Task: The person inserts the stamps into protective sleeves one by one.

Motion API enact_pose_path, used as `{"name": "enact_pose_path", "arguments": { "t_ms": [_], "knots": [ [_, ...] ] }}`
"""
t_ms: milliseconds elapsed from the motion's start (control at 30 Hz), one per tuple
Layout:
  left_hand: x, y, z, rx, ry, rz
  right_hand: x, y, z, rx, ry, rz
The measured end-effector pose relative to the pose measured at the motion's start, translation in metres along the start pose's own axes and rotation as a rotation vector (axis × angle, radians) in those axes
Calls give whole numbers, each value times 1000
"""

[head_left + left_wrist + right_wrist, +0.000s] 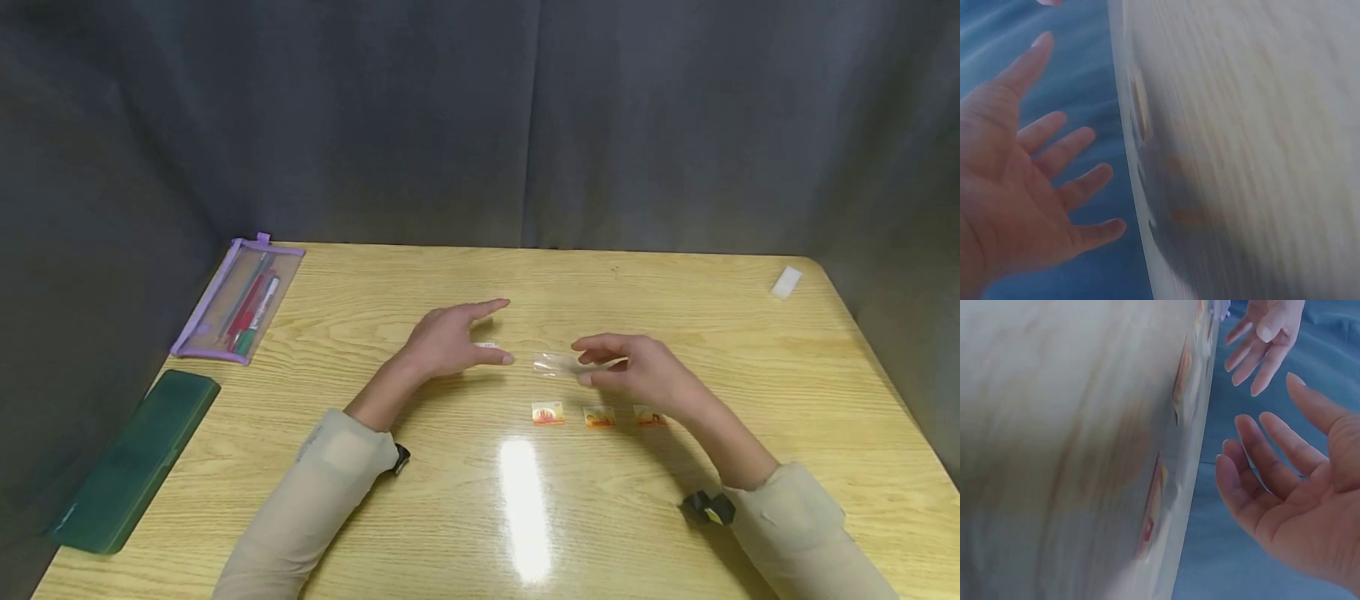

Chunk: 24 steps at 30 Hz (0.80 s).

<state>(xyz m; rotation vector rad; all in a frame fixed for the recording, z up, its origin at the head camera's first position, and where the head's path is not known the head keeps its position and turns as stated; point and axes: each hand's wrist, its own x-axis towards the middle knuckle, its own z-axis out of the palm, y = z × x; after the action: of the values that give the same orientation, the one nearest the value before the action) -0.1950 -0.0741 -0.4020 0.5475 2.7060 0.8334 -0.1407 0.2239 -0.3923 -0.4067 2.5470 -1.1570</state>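
Note:
Above the middle of the wooden table my left hand (pixel 452 340) is spread, thumb apart from the fingers, with nothing in it. A small white printed piece (pixel 486 344) lies partly hidden behind it. To the right, my right hand (pixel 637 371) hovers with loosely bent fingers beside a clear plastic wrapper (pixel 553 364); in the right wrist view its palm (pixel 1310 519) holds nothing. Three small orange-and-yellow picture cards lie in a row nearer me: a left card (pixel 547 413), a middle card (pixel 599 417) and a right card (pixel 649 416), partly below the right hand.
At the far left lies a purple-edged mesh pencil pouch (pixel 201 356) with pens inside. Nearer me on that side is a dark green case (pixel 135 462). A white eraser-like block (pixel 786 282) sits at the far right corner. Dark curtains (pixel 375 125) surround the table.

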Motion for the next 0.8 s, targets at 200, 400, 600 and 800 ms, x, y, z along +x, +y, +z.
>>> {"name": "enact_pose_path", "arguments": {
  "t_ms": [200, 400, 600, 800],
  "knots": [
    [7, 9, 6, 112, -36, 26, -1, 2, 8, -54, -17, -53],
    [11, 18, 16, 178, -55, 26, -1, 0, 15, -105, -25, -70],
    [12, 25, 24, 229, -77, -7, 3, -1, 22, -147, -39, -68],
    [14, 32, 27, 270, -92, -19, 9, -1, 29, -216, -34, -96]
  ]
}}
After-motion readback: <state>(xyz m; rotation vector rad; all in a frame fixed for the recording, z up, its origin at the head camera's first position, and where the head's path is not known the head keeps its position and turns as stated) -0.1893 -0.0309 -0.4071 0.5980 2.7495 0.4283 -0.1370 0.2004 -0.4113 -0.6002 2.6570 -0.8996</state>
